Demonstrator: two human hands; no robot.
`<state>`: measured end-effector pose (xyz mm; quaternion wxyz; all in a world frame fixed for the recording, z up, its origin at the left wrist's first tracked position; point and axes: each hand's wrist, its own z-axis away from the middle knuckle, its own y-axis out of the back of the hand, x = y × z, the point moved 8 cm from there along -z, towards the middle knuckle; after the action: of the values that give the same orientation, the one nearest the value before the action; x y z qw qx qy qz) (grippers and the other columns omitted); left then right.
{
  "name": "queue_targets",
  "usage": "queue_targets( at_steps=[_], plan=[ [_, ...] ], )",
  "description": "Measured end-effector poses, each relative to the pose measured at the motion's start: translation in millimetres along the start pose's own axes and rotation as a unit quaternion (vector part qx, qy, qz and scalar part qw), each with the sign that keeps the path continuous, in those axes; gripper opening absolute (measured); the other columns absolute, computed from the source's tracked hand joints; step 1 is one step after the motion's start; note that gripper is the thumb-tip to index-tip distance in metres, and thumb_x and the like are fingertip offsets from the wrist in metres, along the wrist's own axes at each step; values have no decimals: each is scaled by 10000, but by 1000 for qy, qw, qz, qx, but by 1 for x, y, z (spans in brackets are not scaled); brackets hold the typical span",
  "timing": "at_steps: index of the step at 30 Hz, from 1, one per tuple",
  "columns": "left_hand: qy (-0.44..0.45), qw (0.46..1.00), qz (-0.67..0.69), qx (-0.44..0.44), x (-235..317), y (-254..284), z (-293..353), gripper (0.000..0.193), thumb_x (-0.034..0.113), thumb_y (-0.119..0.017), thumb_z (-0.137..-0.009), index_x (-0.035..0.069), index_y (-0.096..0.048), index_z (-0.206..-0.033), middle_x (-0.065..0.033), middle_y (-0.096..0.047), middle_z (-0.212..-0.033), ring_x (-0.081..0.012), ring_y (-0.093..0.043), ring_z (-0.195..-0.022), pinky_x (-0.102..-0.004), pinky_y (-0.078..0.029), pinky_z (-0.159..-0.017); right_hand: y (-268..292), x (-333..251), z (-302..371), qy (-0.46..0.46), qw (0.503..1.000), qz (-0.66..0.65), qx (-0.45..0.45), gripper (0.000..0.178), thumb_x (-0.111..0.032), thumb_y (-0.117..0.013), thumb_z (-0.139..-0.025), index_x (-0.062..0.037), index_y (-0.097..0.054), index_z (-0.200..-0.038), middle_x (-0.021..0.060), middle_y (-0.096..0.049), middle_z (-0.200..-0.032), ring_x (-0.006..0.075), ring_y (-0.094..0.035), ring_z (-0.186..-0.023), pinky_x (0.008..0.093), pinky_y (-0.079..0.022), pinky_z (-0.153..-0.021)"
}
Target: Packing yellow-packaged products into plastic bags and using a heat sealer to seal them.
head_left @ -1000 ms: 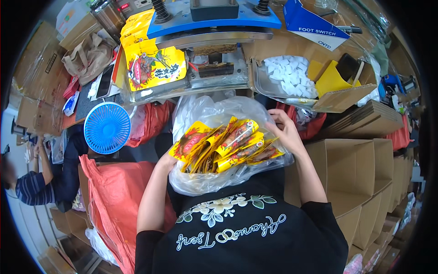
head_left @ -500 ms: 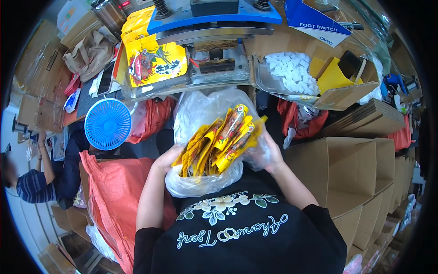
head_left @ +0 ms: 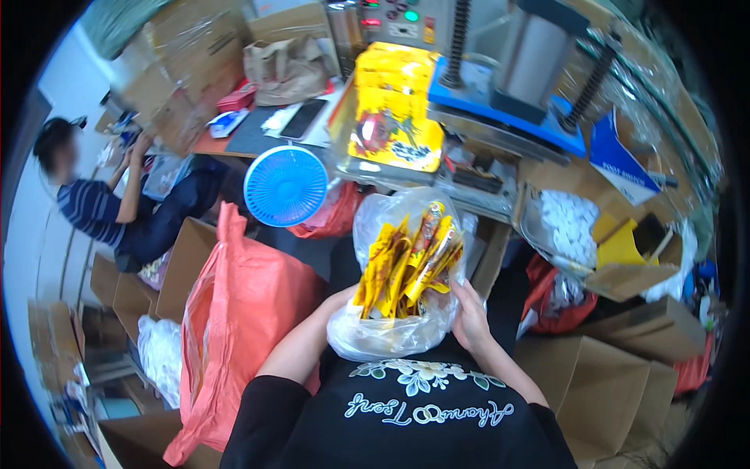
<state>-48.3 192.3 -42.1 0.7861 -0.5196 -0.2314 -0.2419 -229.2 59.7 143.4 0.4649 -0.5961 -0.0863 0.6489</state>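
A clear plastic bag [head_left: 383, 338] rests against my body, filled with several yellow printed snack packets [head_left: 410, 266] that stand upright and fan out of its mouth. My left hand [head_left: 344, 301] is at the bag's left side, its fingers mostly hidden by the plastic and packets. On the other side my right hand [head_left: 470, 319] holds the bag, thumb and fingers pressed along the plastic.
A red woven sack [head_left: 250, 289] stands at my left, below a blue fan [head_left: 286, 186]. Ahead are a pile of yellow pouches [head_left: 397, 102] and a blue press [head_left: 508, 117]. Cardboard boxes [head_left: 594, 383] fill the right. A person [head_left: 98, 203] sits at far left.
My view has swung to the left, so the bench and fan appear farther right. The bag is still between both hands, and its packets stand more upright.
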Motion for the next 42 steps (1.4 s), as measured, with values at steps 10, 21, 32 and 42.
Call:
queue_targets(
  at_steps=[10,21,32,42],
  plan=[
    [-44,988,109,-102,49,-94,-35,449,278,-533,-960,-8,-510,-1306,-182,-590,-1245,-261,-622,-1080,-401,-489,-967,-65,-31,-22,41,995,39,-78,384,-197,-467,-986,-37,-436,-1335,76,-562,-1271,193,-568,-1134,351,-442,-992],
    [-69,980,168,-85,139,-166,-7,443,279,-561,-914,-24,-569,-1237,-190,-629,-1193,-288,-649,-1038,-431,-500,-953,-92,-68,-105,102,992,18,-65,317,-240,-465,-995,-25,-532,-1217,101,-628,-1133,203,-631,-1003,333,-517,-864],
    [-321,946,37,-33,409,-149,96,496,343,-580,-931,2,-520,-1286,-143,-643,-1167,-258,-652,-1026,-413,-527,-907,-174,-105,-159,127,958,248,-71,397,-389,-454,-994,-92,-567,-1231,40,-602,-1167,156,-541,-1102,383,-436,-928],
    [-372,891,-40,258,549,7,108,469,183,-732,-826,-9,-550,-1214,-153,-666,-1061,-288,-691,-873,-430,-585,-752,-137,-56,-124,-6,929,337,-155,231,-162,-521,-970,-14,-622,-1115,81,-652,-1107,152,-606,-1022,306,-487,-855]
  ],
)
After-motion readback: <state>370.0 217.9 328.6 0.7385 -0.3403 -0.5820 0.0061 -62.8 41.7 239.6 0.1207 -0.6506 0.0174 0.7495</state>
